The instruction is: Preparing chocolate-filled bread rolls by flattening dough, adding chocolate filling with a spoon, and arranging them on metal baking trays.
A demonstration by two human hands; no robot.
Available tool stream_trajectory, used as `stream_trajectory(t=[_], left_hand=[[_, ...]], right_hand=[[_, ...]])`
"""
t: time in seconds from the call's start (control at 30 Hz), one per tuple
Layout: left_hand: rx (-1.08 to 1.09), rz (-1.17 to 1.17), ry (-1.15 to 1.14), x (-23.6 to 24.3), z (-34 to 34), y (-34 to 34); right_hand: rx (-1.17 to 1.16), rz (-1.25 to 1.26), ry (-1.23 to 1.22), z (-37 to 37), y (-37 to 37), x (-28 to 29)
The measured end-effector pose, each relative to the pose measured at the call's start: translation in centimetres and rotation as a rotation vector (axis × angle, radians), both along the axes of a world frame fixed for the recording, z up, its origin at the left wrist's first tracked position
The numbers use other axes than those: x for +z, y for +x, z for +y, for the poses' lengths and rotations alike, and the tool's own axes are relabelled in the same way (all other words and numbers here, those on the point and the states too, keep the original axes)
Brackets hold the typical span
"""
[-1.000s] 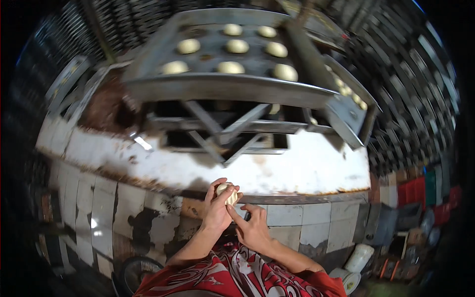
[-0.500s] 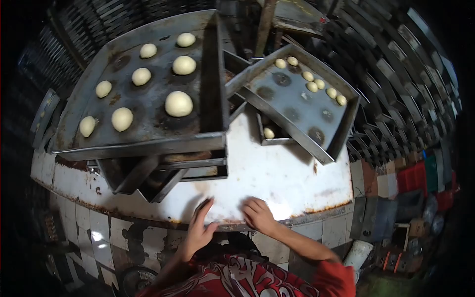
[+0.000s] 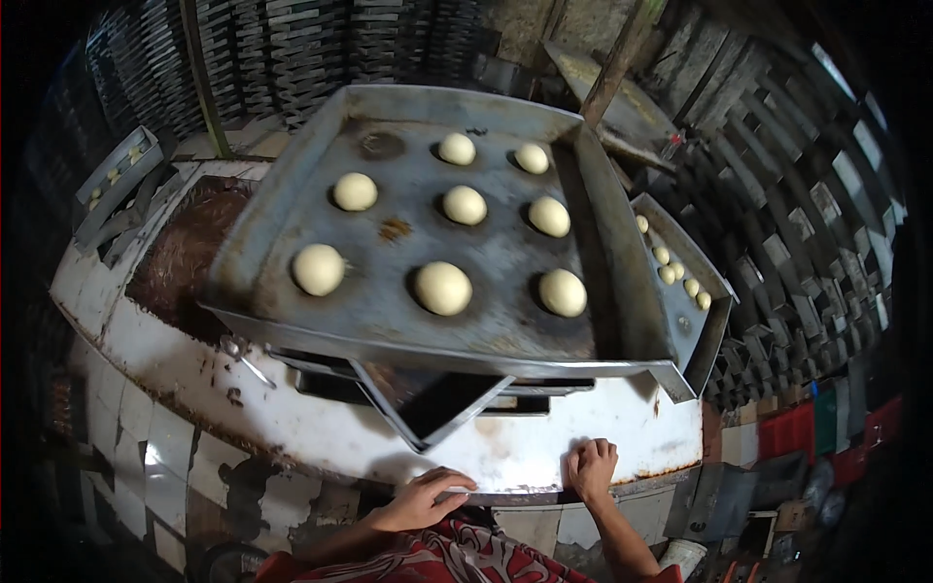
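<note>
My left hand [image 3: 428, 497] is at the near edge of the white table [image 3: 525, 464], its fingers stretched out and its thumb apart, holding nothing I can see. To its right, my right hand [image 3: 593, 468] rests on the tabletop with its fingers curled down; whatever lies under them, if anything, is hidden. Beyond both hands a large dark metal tray [image 3: 418, 347] sits on a stack of other trays. It carries several pale round dough balls [image 3: 443, 289], spaced apart in rows. A metal tray [image 3: 406, 413] pokes out cornerwise below it.
At the right, a narrower tray [image 3: 683, 325] holds several smaller dough balls. A brown-filled recess [image 3: 190, 257] lies in the table at the left, with a spoon-like metal utensil [image 3: 255, 367] near it. Another tray of small balls [image 3: 117, 175] stands far left. Stacked metal pans [image 3: 777, 223] line the right side.
My view has swung left, so the large tray appears farther right and the left end of the table shows. My hands are farther apart; the left has turned from edge-on to lying flatter.
</note>
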State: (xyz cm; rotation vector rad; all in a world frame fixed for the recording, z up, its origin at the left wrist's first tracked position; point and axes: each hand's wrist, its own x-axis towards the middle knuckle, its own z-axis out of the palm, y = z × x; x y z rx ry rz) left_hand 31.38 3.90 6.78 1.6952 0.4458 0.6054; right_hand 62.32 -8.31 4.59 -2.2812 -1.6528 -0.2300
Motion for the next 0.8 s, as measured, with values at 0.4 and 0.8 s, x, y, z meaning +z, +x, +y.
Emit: stream_trajectory(t=[0.4,0.8], left_hand=[[-0.207,-0.016,-0.183,-0.1,5.7,-8.5],[-0.219,-0.353,-0.404,-2.7,4.1,-8.1]], right_hand=[[0.786,0.307,-0.218,31.0,-16.7,38.3],[0.699,-0.204,-0.296,52.9,-12.6,24.0]])
